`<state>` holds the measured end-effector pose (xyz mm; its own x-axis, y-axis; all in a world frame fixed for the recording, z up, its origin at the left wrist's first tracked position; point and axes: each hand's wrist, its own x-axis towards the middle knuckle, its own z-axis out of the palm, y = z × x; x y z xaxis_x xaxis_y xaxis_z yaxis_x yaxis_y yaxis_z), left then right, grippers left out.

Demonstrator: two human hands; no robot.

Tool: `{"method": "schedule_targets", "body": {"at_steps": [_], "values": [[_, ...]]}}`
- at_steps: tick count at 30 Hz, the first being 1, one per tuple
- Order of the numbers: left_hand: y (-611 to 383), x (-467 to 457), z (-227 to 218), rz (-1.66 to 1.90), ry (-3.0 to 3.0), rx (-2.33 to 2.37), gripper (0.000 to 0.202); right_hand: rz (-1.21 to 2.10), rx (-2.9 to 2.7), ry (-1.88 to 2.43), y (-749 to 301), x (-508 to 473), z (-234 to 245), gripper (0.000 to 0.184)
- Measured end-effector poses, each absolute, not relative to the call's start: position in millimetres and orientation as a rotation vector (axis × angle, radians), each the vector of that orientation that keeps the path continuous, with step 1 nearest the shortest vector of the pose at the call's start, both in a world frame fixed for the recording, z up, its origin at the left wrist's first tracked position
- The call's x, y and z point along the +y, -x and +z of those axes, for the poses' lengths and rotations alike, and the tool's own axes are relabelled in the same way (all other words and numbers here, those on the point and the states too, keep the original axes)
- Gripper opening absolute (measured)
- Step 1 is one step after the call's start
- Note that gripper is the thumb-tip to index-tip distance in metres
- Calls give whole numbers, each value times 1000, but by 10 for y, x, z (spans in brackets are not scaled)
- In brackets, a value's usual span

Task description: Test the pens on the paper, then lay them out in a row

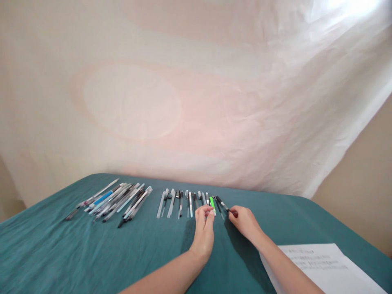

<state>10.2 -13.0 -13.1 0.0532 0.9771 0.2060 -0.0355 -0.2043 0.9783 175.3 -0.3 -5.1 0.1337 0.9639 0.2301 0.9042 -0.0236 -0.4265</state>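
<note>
My right hand [243,220] pinches the near end of a black pen [222,203], which slants away to the left over the row's right end. My left hand [203,230] has its thumb and fingers drawn together beside a bright green marker [212,203]. Whether those fingertips grip anything is too small to make out. Leftward from there runs a row of pens and clear pen parts, among them a white-and-dark pen [190,204] and a clear tube [161,205]. My left hand hides the near ends of some of them.
A loose heap of pens [122,200], including a blue one [103,198], lies on the left of the green tablecloth [147,257]. Printed paper sheets [327,273] rest at the front right, partly under my right forearm. Behind the table hangs a pale cloth [196,102].
</note>
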Motion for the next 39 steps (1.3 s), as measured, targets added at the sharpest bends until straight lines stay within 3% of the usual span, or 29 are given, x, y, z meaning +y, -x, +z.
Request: {"method": "schedule_targets", "body": {"at_steps": [12,26,32,39], "values": [[-94,-143,-116,1317,-1426,995,22,143,-1821,1885,-1751,51,-218,22],[-10,66,12,1248,-1519,1046,25,248,-1711,1796,-1842,83,-263,43],[522,519,321,764,-2153,1436,27,382,-1529,1786,-1910,90,-369,52],[1594,993,549,423,-2083,2040,20,427,-1481,1784,-1941,108,-416,51]]}}
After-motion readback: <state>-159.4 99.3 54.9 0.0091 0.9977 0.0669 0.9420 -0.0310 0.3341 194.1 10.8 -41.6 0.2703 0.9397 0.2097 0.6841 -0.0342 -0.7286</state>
